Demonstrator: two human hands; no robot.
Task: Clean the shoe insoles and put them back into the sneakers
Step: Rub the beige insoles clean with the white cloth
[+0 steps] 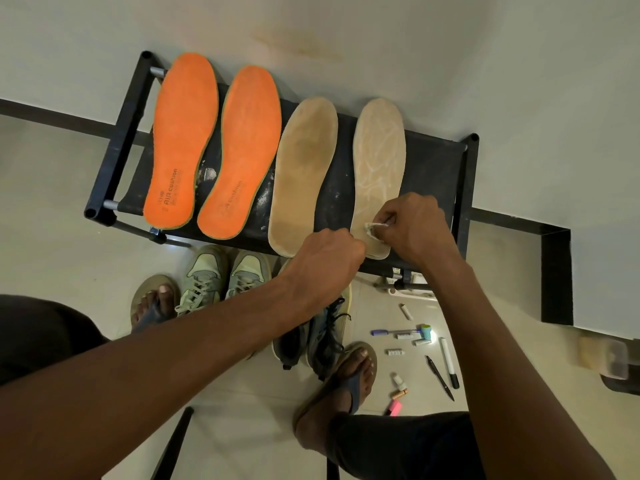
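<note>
Two orange insoles (pixel 185 140) (pixel 242 150) and two tan insoles lie side by side on a black shoe rack (pixel 433 168). The right tan insole (pixel 379 157) carries whitish foam streaks; the left tan one (pixel 304 171) looks dry. My right hand (pixel 414 226) pinches a small white cloth (pixel 372 230) against the heel end of the streaked insole. My left hand (pixel 325 261) is curled at that insole's heel edge and holds it down. Pale green sneakers (pixel 225 275) and dark sneakers (pixel 315 337) stand on the floor below the rack.
Pens (pixel 448 362), markers, small tubes and a pink highlighter (pixel 394 407) are scattered on the tiled floor at the right. My sandalled feet (pixel 349 379) stand near the sneakers. The rack stands against a white wall.
</note>
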